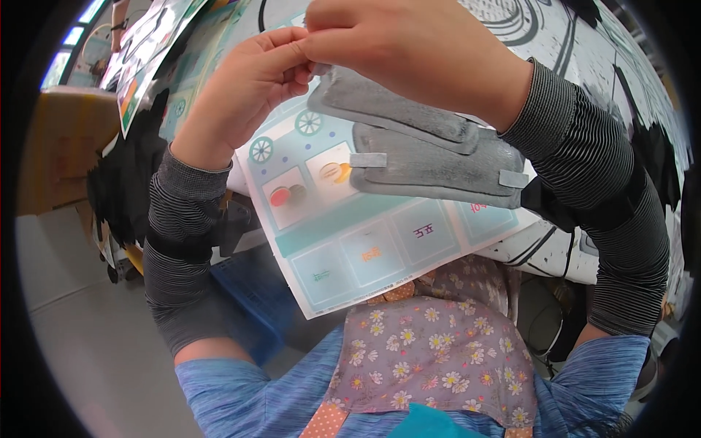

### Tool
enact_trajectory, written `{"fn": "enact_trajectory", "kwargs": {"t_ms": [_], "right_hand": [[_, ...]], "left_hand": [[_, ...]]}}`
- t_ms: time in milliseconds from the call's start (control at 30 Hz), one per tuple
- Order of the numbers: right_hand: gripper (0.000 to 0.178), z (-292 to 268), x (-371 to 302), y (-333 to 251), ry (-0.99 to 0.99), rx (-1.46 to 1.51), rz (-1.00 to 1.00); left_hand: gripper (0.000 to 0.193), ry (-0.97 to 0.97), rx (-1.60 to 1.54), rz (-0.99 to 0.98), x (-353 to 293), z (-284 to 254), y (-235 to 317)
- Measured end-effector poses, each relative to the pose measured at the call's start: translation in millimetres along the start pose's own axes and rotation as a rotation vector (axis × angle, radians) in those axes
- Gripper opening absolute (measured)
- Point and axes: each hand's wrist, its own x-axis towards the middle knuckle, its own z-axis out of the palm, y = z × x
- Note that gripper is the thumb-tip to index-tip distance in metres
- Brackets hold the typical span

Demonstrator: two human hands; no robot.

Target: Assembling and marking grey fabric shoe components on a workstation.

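- My left hand (255,84) pinched narrow at upper-left end of upper gray pad (398,113); right hand (387,40) grip hidden, couldn't tell.
- Pad's length ran down-right, right hand nearer.

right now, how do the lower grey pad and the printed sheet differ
The lower grey pad is plain; the sheet carries coloured pictures. The pad looks thick, the sheet thin. The pad has rounded corners, the sheet pointed ones. Both are partly covered: the pad by the upper grey pad, the sheet by both pads.
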Motion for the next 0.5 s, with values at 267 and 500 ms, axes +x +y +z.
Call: {"fn": "enact_trajectory", "kwargs": {"t_ms": [267, 500], "right_hand": [[0.016, 29.3, 19.2, 19.8, -0.270, 0.411, 0.609], [0.025, 90.2, 16.8, 73.2, -0.685, 0.603, 0.821]], "left_hand": [[0.025, 0.274, 0.470, 0.098, -5.4, -35.6, -38.8], [0.027, 0.227, 0.587, 0.038, -5.4, -60.4, -88.4]]}}
